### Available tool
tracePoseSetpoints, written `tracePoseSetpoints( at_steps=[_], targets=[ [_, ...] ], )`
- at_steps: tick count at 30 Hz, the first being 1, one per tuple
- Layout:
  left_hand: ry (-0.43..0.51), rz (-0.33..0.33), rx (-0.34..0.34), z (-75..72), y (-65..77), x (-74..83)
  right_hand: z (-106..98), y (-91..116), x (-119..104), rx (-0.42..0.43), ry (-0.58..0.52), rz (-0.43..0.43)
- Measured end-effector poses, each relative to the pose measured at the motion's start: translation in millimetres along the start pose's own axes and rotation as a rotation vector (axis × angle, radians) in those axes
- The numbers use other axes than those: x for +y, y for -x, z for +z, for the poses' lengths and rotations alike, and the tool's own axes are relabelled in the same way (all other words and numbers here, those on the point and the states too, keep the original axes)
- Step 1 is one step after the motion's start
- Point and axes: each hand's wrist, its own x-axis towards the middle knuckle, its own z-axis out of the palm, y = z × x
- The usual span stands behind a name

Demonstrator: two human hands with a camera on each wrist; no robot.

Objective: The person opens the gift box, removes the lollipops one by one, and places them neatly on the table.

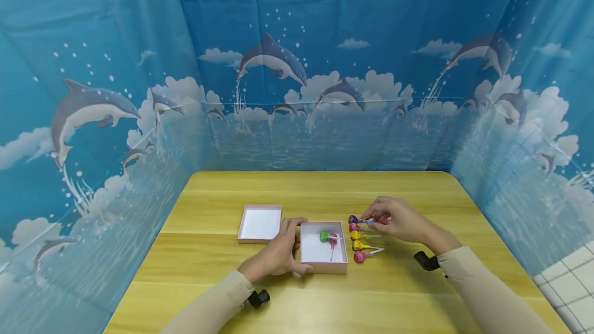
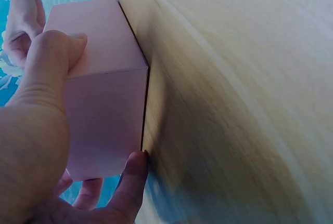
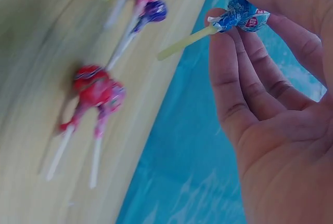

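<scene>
My left hand (image 1: 278, 251) grips an open pink box (image 1: 325, 268) by its left side, the thumb on the front wall and the fingers reaching round toward the back. Inside the box lie a green-wrapped lollipop (image 1: 324, 236) and a pinkish-red lollipop (image 1: 333, 241). Right of the box, my right hand (image 1: 396, 220) pinches a blue-wrapped lollipop (image 3: 244, 16) with a pale yellow stick between thumb and fingertips. Below it lie a red lollipop (image 3: 91, 86) and a pink-purple one (image 3: 115, 96), mostly hidden by the hand in the head view.
A column of lollipops runs along the box's right side: a purple one (image 1: 353, 219), yellow ones (image 1: 357, 245) and a pink one (image 1: 360, 256) among them. The box lid (image 1: 261, 223), white inside, lies left of the box on the wooden table (image 1: 209, 195). A dolphin-print curtain (image 1: 297, 138) surrounds the table.
</scene>
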Motion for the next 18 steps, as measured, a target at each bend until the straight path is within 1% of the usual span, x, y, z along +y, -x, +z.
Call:
tracePoseSetpoints(
  at_steps=[6, 9, 13, 18],
  targets=[
    [-0.009, 0.001, -0.001, 1.5, -0.7, -2.7, 2, 15, 13, -0.018, -0.006, 0.048],
    [-0.001, 0.005, 0.007, -0.5, -3.1, -3.1, 1, 20, 20, -0.007, 0.003, 0.071],
    [0.021, 0.001, 0.007, -1.3, -4.1, -3.4, 0, 28, 27, 0.003, 0.02, 0.072],
    [0.024, -0.009, -0.005, 1.7, -3.0, -4.5, 2, 36, 33, -0.008, 0.038, 0.08]
  ],
)
